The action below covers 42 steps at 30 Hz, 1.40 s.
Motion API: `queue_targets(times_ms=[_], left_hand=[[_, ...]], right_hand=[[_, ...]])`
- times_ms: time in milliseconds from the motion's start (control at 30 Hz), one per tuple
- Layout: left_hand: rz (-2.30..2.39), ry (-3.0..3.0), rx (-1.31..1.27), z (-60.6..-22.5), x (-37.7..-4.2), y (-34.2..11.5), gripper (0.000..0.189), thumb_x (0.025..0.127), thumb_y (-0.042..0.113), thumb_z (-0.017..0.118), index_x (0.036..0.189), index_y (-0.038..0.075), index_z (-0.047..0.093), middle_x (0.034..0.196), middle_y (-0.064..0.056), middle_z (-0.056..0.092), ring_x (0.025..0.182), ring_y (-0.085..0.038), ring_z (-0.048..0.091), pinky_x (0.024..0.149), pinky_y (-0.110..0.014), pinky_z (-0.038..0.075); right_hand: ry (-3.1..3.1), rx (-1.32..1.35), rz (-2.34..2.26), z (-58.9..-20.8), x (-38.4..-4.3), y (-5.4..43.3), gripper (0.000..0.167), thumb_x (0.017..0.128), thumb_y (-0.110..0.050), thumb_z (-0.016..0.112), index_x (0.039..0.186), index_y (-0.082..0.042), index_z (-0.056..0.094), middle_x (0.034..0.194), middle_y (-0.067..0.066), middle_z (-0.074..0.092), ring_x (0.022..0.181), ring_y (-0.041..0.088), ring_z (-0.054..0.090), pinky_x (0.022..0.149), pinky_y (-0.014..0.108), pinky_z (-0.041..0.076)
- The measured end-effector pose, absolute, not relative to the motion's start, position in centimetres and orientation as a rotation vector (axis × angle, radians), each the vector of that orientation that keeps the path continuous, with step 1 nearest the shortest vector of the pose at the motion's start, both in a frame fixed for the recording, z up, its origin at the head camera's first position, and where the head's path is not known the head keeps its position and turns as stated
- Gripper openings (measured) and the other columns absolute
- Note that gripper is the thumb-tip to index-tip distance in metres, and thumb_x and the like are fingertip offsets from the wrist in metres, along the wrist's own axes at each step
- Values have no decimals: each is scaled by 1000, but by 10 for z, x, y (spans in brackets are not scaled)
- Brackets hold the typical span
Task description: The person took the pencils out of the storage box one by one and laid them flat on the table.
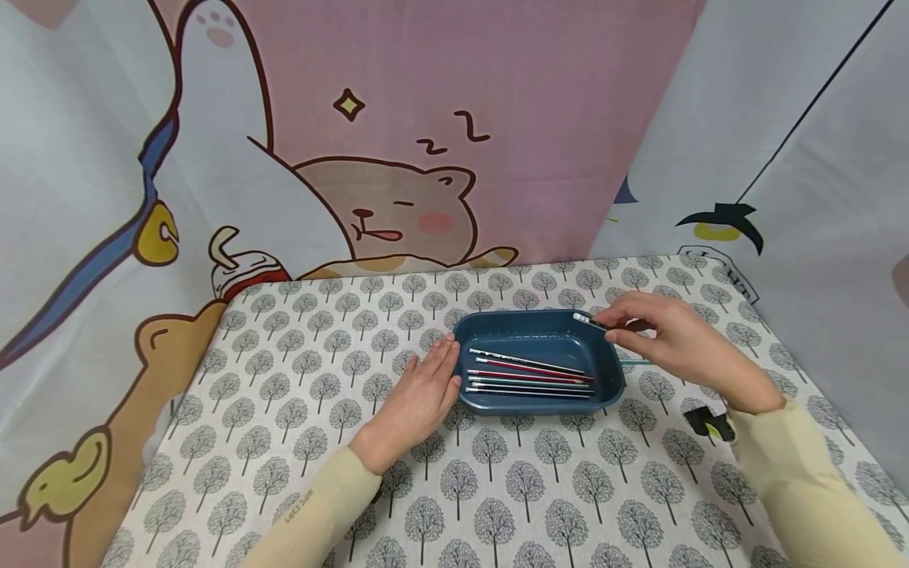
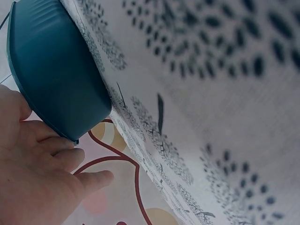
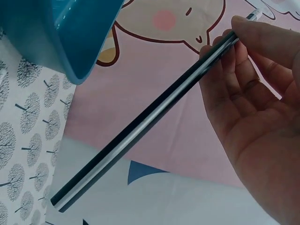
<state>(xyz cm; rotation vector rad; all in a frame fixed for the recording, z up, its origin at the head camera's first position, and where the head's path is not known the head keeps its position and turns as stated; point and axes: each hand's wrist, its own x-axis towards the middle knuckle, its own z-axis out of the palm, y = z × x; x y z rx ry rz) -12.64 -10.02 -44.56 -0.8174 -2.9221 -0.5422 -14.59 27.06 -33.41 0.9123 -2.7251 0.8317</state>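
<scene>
A dark blue plastic tray (image 1: 540, 407) sits on the cloth, with several pencils (image 1: 529, 379) lying side by side across its bottom, their white eraser ends to the left. My left hand (image 1: 424, 390) rests its fingers against the tray's left end; the left wrist view shows those fingers (image 2: 51, 140) at the rim. Over the tray's right end, my right hand (image 1: 663, 335) pinches a pencil (image 3: 140, 122) near its eraser end, between thumb and fingers. This pencil is dark with a silvery stripe, and its other end slants away from the hand, apart from the tray.
A thin teal stick (image 1: 637, 362) shows on the cloth just right of the tray, partly hidden by it. The tree-print tablecloth (image 1: 490, 450) covers the table. Cartoon-printed curtains (image 1: 554, 134) hang behind and at both sides.
</scene>
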Motion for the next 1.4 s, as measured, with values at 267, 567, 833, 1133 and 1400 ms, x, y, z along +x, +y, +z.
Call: queue_targets(times_ms=[267,567,833,1133,1400], left_hand=[[-539,-2926,-819,-447,-126,-101,58,112,29,43,161,1,30,170,-12,21,154,-34,29,117,-66,31],[-535,-2913,-830,-447,-127,-101,58,113,29,42,161,1,30,169,-15,24,153,-34,30,117,-66,32],[-536,-2916,-830,-447,-127,-102,57,113,30,41,161,2,30,170,-13,23,154,-32,29,117,-66,32],[-538,-2894,-845,-448,-128,-101,57,112,28,43,160,-1,33,168,-17,27,152,-37,33,116,-67,33],[-531,-2906,-840,-446,-128,-101,58,113,30,41,161,0,31,169,-16,25,153,-35,31,116,-67,33]], right_hand=[[-2720,884,819,-342,-143,281,30,90,1,79,112,-19,76,107,-11,71,91,1,65,80,11,53],[-2718,906,831,-351,-141,296,34,88,5,78,115,-16,76,103,-13,70,90,0,65,81,10,52],[-2731,906,795,-361,-140,311,36,87,7,78,116,-15,76,103,-8,72,90,0,64,79,10,52],[-2731,880,750,-372,-139,330,41,84,7,80,117,-16,78,107,-7,73,89,-1,63,73,11,51],[-2785,819,732,-381,-138,342,36,86,5,79,116,-15,78,104,-6,73,83,-1,62,65,17,52]])
